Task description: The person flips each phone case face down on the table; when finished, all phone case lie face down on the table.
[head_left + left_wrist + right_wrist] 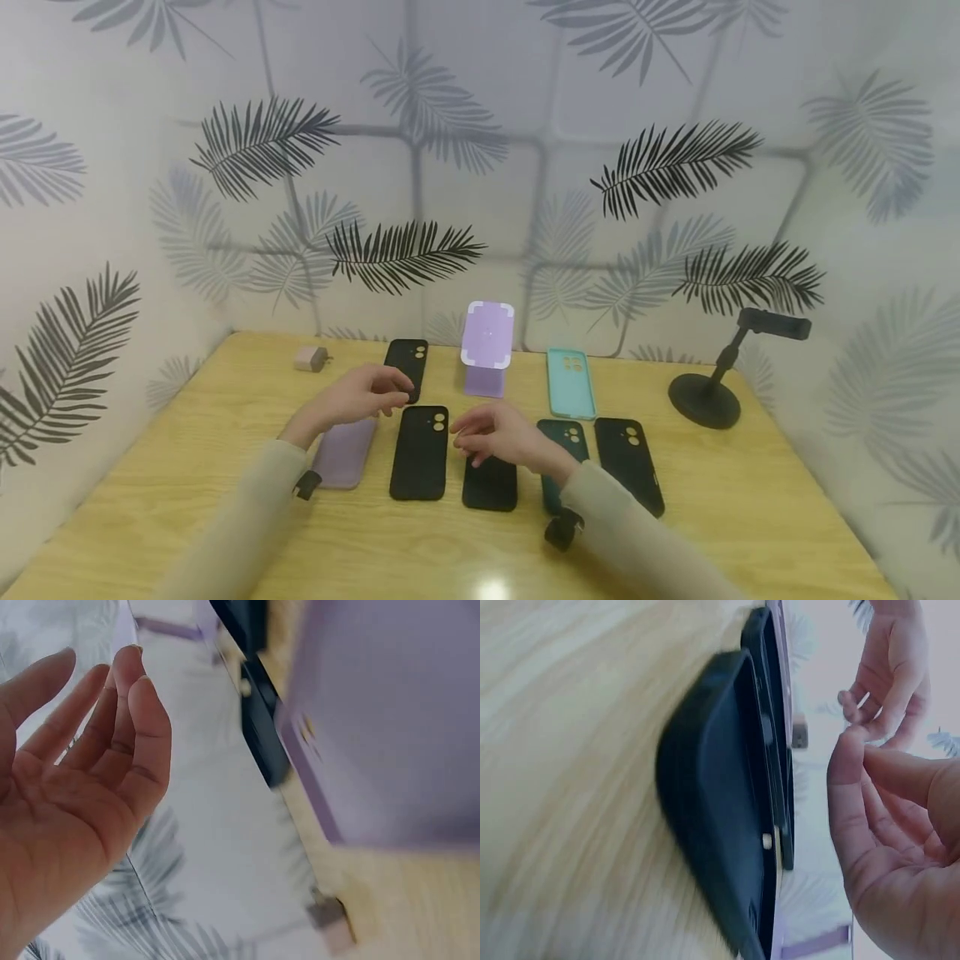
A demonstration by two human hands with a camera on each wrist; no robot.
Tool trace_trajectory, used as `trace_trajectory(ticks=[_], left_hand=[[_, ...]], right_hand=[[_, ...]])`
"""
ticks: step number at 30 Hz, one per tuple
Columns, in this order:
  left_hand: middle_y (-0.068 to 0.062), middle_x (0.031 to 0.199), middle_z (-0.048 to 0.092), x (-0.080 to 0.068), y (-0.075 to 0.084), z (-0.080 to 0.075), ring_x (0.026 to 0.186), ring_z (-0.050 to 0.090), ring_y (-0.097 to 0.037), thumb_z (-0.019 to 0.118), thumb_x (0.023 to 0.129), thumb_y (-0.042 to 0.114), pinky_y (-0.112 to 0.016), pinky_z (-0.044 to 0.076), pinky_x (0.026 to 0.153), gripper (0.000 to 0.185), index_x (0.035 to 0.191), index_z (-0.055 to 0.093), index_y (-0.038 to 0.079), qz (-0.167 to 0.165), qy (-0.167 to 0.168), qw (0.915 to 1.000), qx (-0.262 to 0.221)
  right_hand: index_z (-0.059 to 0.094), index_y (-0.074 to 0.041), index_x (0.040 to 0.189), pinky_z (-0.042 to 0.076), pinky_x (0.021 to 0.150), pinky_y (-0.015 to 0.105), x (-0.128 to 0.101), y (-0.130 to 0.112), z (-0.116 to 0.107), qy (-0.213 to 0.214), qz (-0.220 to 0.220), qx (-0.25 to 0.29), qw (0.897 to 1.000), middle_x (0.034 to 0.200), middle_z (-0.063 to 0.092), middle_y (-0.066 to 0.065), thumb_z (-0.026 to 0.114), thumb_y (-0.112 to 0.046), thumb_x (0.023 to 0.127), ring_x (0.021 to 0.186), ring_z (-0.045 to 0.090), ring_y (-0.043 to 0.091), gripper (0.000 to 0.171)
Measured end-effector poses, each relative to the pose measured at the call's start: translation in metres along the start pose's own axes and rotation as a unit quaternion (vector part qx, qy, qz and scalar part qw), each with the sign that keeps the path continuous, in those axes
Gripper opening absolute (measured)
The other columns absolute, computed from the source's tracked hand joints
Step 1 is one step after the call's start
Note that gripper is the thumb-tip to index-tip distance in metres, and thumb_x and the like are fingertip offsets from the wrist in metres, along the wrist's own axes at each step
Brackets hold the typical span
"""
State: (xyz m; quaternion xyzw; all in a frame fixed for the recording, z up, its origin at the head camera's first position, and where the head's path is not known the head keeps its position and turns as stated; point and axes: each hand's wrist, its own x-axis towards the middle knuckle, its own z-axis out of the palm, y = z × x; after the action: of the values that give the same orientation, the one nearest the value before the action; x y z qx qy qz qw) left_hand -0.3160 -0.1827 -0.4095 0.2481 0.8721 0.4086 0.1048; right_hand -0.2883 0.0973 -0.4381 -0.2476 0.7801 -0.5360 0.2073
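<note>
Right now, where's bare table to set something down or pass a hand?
Free: the near table edge below the case rows, and the left side between charger and purple case. Crowded: centre, cases close together under both hands; black stand fills far right.

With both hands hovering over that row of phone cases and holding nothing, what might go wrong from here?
1. The cases lie close together: the right hand above the black case may nudge the neighbouring black case.
2. The left hand sits between the purple case and a rear black case; it may pick the wrong one.
3. Reaching further back might tip the upright purple stand.
</note>
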Motion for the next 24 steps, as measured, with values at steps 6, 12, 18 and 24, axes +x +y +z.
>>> trace_trajectory(ticks=[6, 12, 18, 24], left_hand=[[-0.021, 0.108, 0.07, -0.013, -0.027, -0.02, 0.094, 0.068, -0.026, 0.065, 0.094, 0.016, -0.034, 0.057, 0.079, 0.033, 0.124, 0.063, 0.002, -0.022, 0.015, 0.9993, -0.024], [-0.022, 0.11, 0.07, -0.019, -0.044, -0.032, 0.096, 0.067, -0.025, 0.067, 0.092, 0.011, -0.035, 0.057, 0.08, 0.037, 0.125, 0.061, -0.002, -0.038, 0.016, 0.9983, -0.041], [-0.021, 0.112, 0.068, -0.018, -0.054, -0.044, 0.098, 0.066, -0.025, 0.065, 0.09, 0.007, -0.04, 0.059, 0.084, 0.033, 0.122, 0.062, -0.003, -0.069, 0.019, 0.9968, -0.035], [-0.026, 0.117, 0.065, -0.019, -0.065, -0.05, 0.091, 0.064, -0.023, 0.067, 0.089, 0.004, -0.034, 0.057, 0.07, 0.034, 0.121, 0.06, -0.007, -0.114, 0.007, 0.9932, -0.021]], right_hand=[[0.068, 0.005, 0.116, 0.062, 0.068, 0.035, 0.013, -0.007, 0.023, -0.038, 0.007, 0.004, 0.999, 0.099, 0.072, 0.022, 0.064, -0.005, 0.094, 0.076, 0.07, 0.016, 0.024], [0.072, 0.001, 0.109, 0.062, 0.066, 0.035, 0.028, -0.013, 0.044, -0.064, 0.003, -0.017, 0.998, 0.092, 0.074, 0.014, 0.067, -0.006, 0.092, 0.074, 0.068, 0.018, 0.019], [0.072, -0.001, 0.112, 0.062, 0.063, 0.041, 0.042, -0.023, 0.052, -0.084, -0.029, -0.055, 0.994, 0.092, 0.074, 0.013, 0.069, -0.006, 0.091, 0.077, 0.07, 0.028, 0.022], [0.072, 0.0, 0.111, 0.062, 0.063, 0.035, 0.056, -0.029, 0.075, -0.122, -0.041, -0.072, 0.989, 0.09, 0.073, 0.009, 0.069, -0.001, 0.09, 0.067, 0.07, 0.019, 0.022]])
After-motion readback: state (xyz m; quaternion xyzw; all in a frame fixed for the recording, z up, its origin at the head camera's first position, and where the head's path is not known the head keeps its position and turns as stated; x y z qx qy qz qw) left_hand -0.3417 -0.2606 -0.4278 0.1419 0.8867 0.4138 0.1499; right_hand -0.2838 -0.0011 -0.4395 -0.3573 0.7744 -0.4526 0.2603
